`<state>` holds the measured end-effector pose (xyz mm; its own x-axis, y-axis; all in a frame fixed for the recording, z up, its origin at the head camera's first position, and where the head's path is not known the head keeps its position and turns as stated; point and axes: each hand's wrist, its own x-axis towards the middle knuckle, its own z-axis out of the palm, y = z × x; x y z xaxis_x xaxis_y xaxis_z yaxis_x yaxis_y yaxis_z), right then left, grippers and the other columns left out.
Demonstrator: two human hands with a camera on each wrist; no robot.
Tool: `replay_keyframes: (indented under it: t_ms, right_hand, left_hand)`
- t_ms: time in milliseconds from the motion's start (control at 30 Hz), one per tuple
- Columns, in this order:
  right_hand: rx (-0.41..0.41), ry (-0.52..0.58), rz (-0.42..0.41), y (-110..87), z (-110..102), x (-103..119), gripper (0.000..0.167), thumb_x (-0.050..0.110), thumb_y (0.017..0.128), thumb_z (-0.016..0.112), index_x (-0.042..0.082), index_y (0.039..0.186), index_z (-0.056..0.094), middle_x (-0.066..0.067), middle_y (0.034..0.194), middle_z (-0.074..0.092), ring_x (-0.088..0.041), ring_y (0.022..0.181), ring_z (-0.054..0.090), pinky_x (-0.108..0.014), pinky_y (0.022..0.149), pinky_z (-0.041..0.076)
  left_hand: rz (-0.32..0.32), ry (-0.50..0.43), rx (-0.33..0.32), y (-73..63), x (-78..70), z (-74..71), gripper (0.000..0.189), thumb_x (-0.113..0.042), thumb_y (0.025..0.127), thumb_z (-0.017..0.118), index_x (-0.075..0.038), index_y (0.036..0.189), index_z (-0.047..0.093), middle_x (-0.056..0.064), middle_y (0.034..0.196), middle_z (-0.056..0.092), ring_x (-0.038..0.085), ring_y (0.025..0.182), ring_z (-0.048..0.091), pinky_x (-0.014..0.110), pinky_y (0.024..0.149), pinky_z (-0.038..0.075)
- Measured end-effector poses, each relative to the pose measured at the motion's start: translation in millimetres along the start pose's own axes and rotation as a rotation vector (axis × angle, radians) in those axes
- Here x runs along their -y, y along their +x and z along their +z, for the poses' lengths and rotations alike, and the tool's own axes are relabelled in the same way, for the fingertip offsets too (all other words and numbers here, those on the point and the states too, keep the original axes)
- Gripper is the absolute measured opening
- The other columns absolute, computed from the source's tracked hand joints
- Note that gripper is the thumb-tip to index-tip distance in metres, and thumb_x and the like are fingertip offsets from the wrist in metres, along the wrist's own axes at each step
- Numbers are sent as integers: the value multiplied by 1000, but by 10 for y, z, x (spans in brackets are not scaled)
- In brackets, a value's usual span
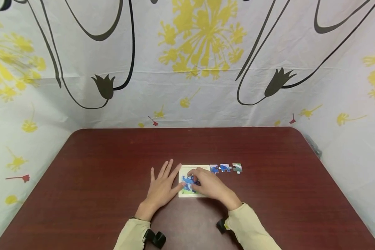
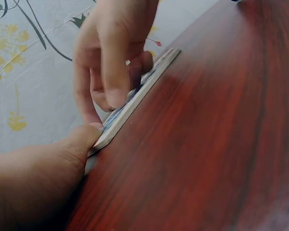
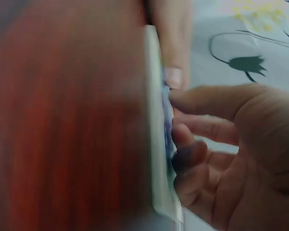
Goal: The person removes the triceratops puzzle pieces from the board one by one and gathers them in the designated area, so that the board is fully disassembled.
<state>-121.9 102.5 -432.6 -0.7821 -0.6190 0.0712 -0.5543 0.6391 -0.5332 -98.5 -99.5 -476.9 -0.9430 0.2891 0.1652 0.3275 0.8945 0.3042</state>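
Note:
A small jigsaw puzzle in a pale wooden frame point(image 1: 193, 195) lies on the table, its picture blue and green. My left hand point(image 1: 161, 189) is spread flat at the frame's left side, fingers straight, thumb reaching over its edge. In the left wrist view, that thumb point(image 2: 79, 142) presses on the frame's corner. Over the picture, my right hand point(image 1: 210, 184) has curled fingers and pinches a dark blue puzzle piece point(image 3: 189, 155) close to the board. Those fingers hide much of the piece and the picture's right part.
Three loose puzzle pieces lie in a row right of the frame's top: a blue one point(image 1: 214, 168), another blue one point(image 1: 225, 168) and a green-and-white one point(image 1: 237, 167). The dark red table point(image 1: 112, 156) meets a flower-patterned cloth point(image 1: 206, 104) behind.

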Motion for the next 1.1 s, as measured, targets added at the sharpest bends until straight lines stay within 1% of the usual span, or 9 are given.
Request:
replay_keyframes:
  t_ms: [67, 133, 300, 567, 700, 867, 1000, 1100]
  right_hand:
    - [-16, -31, 18, 5, 49, -1, 31, 12, 82, 70, 5, 111, 63, 4, 78, 51, -8, 65, 45, -25, 59, 41]
    - [-33, -29, 24, 12, 68, -7, 31, 11, 81, 71, 5, 110, 63, 4, 76, 51, -9, 65, 45, -26, 58, 40]
    - [-34, -17, 26, 16, 67, -16, 29, 10, 81, 71, 5, 108, 62, 3, 76, 50, -9, 64, 44, -26, 58, 39]
    - [-47, -4, 14, 22, 77, -29, 27, 9, 80, 72, 6, 105, 62, 4, 72, 50, -8, 61, 43, -26, 56, 38]
    - [-50, 17, -4, 25, 80, -41, 26, 7, 79, 72, 6, 103, 62, 4, 70, 49, -7, 59, 42, -25, 55, 37]
    - [-46, 13, -27, 33, 65, -48, 28, 6, 79, 71, 9, 103, 57, 4, 69, 50, -6, 56, 42, -24, 52, 38]
    - [-41, 12, -25, 34, 57, -30, 29, 6, 79, 71, 10, 103, 55, 4, 70, 51, -6, 55, 42, -24, 52, 38]
    - [-49, 5, -10, 29, 59, -14, 30, 7, 79, 72, 10, 104, 55, 2, 73, 52, -7, 58, 44, -25, 54, 39]
  left_hand:
    - [2, -8, -6, 3, 4, 3, 73, -61, 89, 43, -24, 149, 25, 8, 153, 20, 25, 140, 14, 65, 102, 4]
    - [5, -11, -10, 7, 9, 6, 73, -60, 90, 43, -24, 149, 24, 8, 153, 21, 25, 140, 15, 65, 102, 4]
    - [22, -9, -7, 2, 18, 10, 71, -62, 89, 43, -25, 148, 29, 9, 152, 20, 25, 140, 14, 65, 102, 4]
    - [23, -26, 8, -4, 19, 1, 82, -72, 83, 41, -24, 148, 28, 9, 153, 19, 25, 140, 12, 65, 102, 1]
    - [18, -38, 12, -8, 20, 0, 83, -72, 82, 43, -25, 148, 29, 9, 153, 19, 25, 140, 12, 65, 102, 1]
    - [16, -39, 14, 1, 18, 3, 83, -72, 82, 43, -25, 148, 29, 9, 153, 19, 25, 140, 12, 64, 102, 1]
    - [13, -36, 12, 5, 22, 1, 82, -72, 82, 44, -25, 148, 29, 9, 153, 19, 25, 140, 12, 65, 102, 1]
    - [14, -41, 7, 7, 24, 6, 82, -71, 82, 45, -25, 148, 30, 9, 153, 20, 25, 140, 12, 65, 102, 1]
